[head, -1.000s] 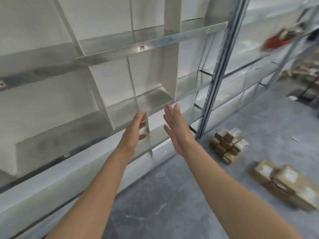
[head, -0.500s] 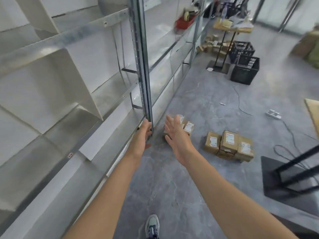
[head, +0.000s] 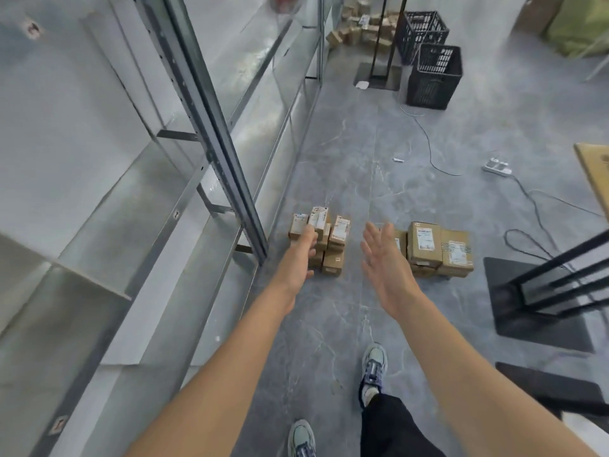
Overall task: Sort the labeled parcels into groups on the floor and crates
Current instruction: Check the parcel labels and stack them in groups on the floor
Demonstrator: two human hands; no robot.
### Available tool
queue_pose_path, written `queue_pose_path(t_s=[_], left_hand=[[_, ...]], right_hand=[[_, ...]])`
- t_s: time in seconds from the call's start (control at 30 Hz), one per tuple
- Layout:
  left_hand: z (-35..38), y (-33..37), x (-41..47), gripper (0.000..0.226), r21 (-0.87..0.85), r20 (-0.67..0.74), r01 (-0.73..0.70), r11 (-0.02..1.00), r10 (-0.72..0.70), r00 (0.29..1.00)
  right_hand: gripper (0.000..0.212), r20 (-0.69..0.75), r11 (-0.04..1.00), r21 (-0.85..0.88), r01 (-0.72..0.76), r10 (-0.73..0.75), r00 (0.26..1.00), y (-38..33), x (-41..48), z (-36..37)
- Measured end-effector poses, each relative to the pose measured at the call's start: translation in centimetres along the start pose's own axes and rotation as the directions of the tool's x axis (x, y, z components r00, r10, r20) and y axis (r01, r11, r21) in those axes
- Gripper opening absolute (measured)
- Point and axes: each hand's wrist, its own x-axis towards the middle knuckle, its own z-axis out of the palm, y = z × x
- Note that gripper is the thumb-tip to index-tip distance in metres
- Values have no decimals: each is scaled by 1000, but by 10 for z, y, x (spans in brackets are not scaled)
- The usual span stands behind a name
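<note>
Two groups of brown labeled parcels stand on the grey floor ahead. The left stack of small parcels (head: 333,239) sits by the foot of the metal shelving. The right group of larger parcels (head: 438,249) lies beside it. Both arms reach forward. My left hand (head: 298,258) hangs in the air in front of the small stack, fingers relaxed, holding nothing. My right hand (head: 382,258) is spread flat between the two groups, empty. Two black crates (head: 433,77) stand far back, with another heap of parcels (head: 359,31) behind them.
Bare metal shelving (head: 211,133) runs along the left. A black stand base (head: 540,301) sits at right, with cables and a power strip (head: 497,167) on the floor. A cardboard edge (head: 596,173) shows at far right. My feet (head: 372,371) are below.
The view has swung from the bare shelves down to the floor. The parcel groups now lie closer, straight ahead, and both empty hands stay stretched forward.
</note>
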Motion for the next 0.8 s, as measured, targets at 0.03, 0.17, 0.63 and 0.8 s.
queue_pose_path(t_s=[0.03,0.17,0.63,0.8], left_hand=[[5,2,15,62,6,5,14,1000,-14,1000],[33,9,79,62,20,10,73,997,-74,997],[107,17,261,65,49,-5,320,946,-320,947],[108,4,340,68,76,23,385,920,-388,921]], right_hand=[[68,-8,1000,-8,-7,7,1000,-1,16,-7],[72,10,998,-15,-58,58,998,-11,82,-40],[77,-1,959,-60,-276,277,961,-23,274,-119],[77,-34,935,-83,-346,344,938,-13,343,-113]])
